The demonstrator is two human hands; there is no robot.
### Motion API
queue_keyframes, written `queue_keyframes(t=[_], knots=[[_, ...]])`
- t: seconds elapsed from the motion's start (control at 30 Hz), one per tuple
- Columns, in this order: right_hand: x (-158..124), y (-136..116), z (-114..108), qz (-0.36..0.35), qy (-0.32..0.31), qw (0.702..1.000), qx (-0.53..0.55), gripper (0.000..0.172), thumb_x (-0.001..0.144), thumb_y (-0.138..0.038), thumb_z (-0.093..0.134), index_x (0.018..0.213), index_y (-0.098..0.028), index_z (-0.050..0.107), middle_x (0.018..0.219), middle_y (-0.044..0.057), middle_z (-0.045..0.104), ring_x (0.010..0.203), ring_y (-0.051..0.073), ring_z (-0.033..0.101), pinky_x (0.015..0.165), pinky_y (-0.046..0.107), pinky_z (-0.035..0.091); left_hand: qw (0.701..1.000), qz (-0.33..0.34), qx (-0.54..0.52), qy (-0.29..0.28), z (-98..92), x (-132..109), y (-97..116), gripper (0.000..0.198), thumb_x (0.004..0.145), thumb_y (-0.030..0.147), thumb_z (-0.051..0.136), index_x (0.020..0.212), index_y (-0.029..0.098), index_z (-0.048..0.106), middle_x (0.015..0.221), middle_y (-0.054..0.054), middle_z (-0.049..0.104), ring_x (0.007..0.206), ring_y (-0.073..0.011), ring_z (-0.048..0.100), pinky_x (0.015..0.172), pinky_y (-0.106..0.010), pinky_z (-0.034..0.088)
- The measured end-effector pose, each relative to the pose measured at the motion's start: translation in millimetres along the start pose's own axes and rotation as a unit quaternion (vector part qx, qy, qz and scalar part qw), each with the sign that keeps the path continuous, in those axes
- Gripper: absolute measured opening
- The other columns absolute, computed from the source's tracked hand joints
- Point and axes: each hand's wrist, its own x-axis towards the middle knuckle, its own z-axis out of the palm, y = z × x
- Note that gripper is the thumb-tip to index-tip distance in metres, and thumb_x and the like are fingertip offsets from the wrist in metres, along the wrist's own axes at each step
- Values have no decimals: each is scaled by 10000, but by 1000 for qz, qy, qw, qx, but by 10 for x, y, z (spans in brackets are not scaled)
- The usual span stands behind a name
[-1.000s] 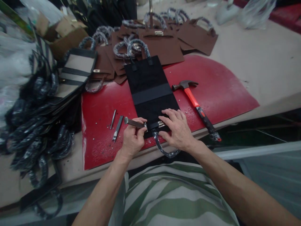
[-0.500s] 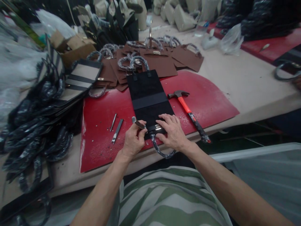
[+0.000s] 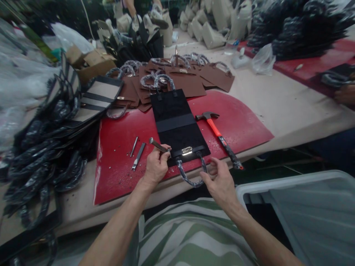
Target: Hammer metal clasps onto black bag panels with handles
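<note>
A black bag panel (image 3: 174, 123) lies flat with a gold clasp plate (image 3: 186, 151) at its near end. My left hand (image 3: 156, 164) is closed around a metal punch (image 3: 158, 144), held slantwise by the panel's near left corner. From the near end a plastic-wrapped handle (image 3: 184, 176) loops towards me. My right hand (image 3: 220, 181) is at the handle's right side, fingers apart; whether the thumb touches the loop I cannot tell. To the right of the panel rests a claw hammer (image 3: 217, 135) with an orange and black grip.
Under the panel is a red board (image 3: 238, 118). A short metal rod (image 3: 134, 146) and a flat forked tool (image 3: 138, 156) lie left. Brown bag panels (image 3: 188, 83) are piled behind, black ones (image 3: 41, 147) at left. A grey bin (image 3: 310, 207) stands right; another person's hand (image 3: 345, 94) shows at far right.
My right hand has moved off the panel's clasp, right and towards me, beside the handle. My left hand still grips the punch, now leaning more to the left. The view has shifted slightly.
</note>
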Motion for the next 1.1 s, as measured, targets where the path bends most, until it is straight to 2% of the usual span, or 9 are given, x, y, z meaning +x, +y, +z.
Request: queue_keyframes(t=[0.1,0.27,0.43,0.5,0.6,0.73,0.8,0.93,1.1], knots=[[-74,14,57,146,-43,969,195,543,712,-387,709,1176,-175,526,796,20,641,575,181,585,521,344,536,1000,3,-5,-2,24,-23,44,160,883,167,527,1020,189,608,991,-64,713,896,-192,701,777,-292,563],[-58,-71,-57,226,-34,875,426,503,599,-311,848,1016,-159,610,705,-20,628,509,114,533,353,198,428,1000,-13,-2,6,39,-116,131,173,891,172,527,1030,186,630,980,-61,715,895,-186,693,775,-284,549],[-59,-14,-69,390,-145,660,626,323,768,-332,751,988,-106,676,638,-16,597,450,60,468,336,139,378,999,-38,-20,5,99,-208,233,170,896,178,531,1028,187,637,1003,-61,720,909,-187,691,805,-295,540],[-65,-22,25,410,-203,608,649,274,817,-305,727,983,-91,685,626,-27,579,418,37,425,342,121,371,998,-58,-27,10,121,-222,262,163,899,185,535,1027,187,637,1010,-62,717,921,-190,689,815,-301,537],[-37,-100,164,400,-297,625,601,301,742,-312,817,907,-96,687,539,-77,489,345,23,333,295,129,322,995,-88,-50,11,129,-226,275,152,911,202,540,1026,185,638,1018,-65,711,937,-194,687,826,-309,534],[74,-228,233,316,-330,767,451,430,636,-479,876,747,-123,662,479,-65,495,309,53,362,266,172,336,991,-106,-78,11,92,-206,266,140,923,224,554,1026,184,641,1023,-66,710,948,-196,690,857,-321,528],[124,-295,242,290,-319,807,404,496,612,-557,866,719,-115,669,556,6,605,362,84,481,313,189,412,987,-119,-104,16,64,-186,278,135,933,243,559,1024,182,639,1019,-67,714,929,-194,699,851,-320,534],[158,-483,288,308,-302,793,429,513,639,-570,842,764,-96,691,697,91,687,587,183,678,469,229,539,984,-127,-121,21,16,-145,353,140,942,266,563,1015,175,641,1011,-70,725,920,-192,705,839,-308,542],[151,-649,387,330,-263,769,480,396,666,-349,830,969,-126,706,768,47,700,581,164,681,501,228,533,986,-133,-97,19,6,-126,426,172,948,303,560,1018,173,650,1004,-74,730,934,-198,707,851,-309,545]])
